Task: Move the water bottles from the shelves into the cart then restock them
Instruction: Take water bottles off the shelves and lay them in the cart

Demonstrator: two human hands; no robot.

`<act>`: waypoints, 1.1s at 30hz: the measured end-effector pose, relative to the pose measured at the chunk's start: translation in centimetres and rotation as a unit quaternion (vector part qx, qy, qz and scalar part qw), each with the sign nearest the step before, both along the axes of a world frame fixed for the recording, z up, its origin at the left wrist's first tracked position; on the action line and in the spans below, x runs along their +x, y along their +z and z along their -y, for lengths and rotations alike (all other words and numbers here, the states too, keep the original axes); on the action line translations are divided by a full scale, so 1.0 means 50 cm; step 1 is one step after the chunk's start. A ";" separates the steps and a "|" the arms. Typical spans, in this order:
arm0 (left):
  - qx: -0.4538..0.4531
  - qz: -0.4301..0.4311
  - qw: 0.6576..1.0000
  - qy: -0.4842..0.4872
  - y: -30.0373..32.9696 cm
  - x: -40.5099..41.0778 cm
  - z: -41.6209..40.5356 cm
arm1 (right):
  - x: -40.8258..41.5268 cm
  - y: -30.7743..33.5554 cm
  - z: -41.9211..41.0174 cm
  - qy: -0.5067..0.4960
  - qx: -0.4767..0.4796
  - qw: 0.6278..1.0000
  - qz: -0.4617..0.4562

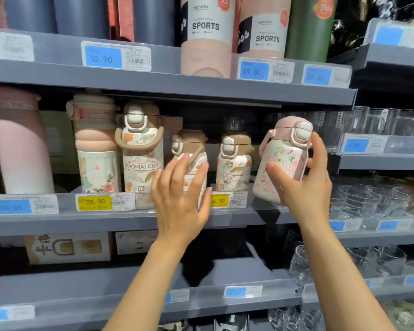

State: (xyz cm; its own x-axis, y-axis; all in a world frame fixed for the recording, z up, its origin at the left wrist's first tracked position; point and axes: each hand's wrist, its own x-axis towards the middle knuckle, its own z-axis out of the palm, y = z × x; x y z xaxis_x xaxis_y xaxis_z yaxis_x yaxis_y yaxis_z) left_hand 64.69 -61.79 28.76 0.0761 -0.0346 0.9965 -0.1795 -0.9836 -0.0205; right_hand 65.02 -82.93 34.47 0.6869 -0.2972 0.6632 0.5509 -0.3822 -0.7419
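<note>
Nearest to the camera, two bare forearms rise from the bottom edge toward the middle shelf (129,222). The right hand (306,185) holds a pink bottle (283,161) with a flower print; thumb on the front, the other fingers around its right side. This bottle is tilted, top toward the right, and it is in the air in front of the right end of the shelf edge, not standing on it. The left hand (181,194) is spread wide with fingers apart and holds nothing. It hovers in front of a small brown-lid bottle (189,154); I cannot tell if the fingertips touch it.

Behind, on the same shelf, stand more bottles. A second small brown-lid bottle (234,161) is just beside the first, on its right. A taller brown-lid bottle (141,149) stands at its left, then a peach ribbed bottle (96,144), and a big pink flask (17,142) near the left end. Yellow price tags (95,203) sit on the front edge.

On the upper shelf (201,87), pink SPORTS bottles (207,34) stand near the right end.
</note>
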 end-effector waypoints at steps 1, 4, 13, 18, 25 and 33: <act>0.037 -0.011 0.999 -0.007 0.006 0.009 0.022 | 0.005 0.003 0.003 0.001 0.008 1.000 0.000; 0.076 -0.080 0.994 0.006 0.021 0.039 0.065 | 0.022 0.012 0.013 0.002 0.018 1.000 0.006; 0.108 -0.212 0.967 0.088 0.012 0.072 0.084 | 0.082 0.024 0.010 -0.015 -0.024 0.999 0.025; 0.116 -0.217 0.964 0.096 0.014 0.073 0.086 | 0.125 -0.001 0.007 -0.036 -0.053 0.998 0.022; 0.116 -0.207 0.967 0.094 0.011 0.076 0.086 | 0.162 -0.035 0.014 -0.073 -0.168 0.983 -0.019; 0.118 -0.183 0.972 0.087 0.007 0.080 0.087 | 0.159 -0.042 0.043 -0.138 -0.225 0.963 -0.047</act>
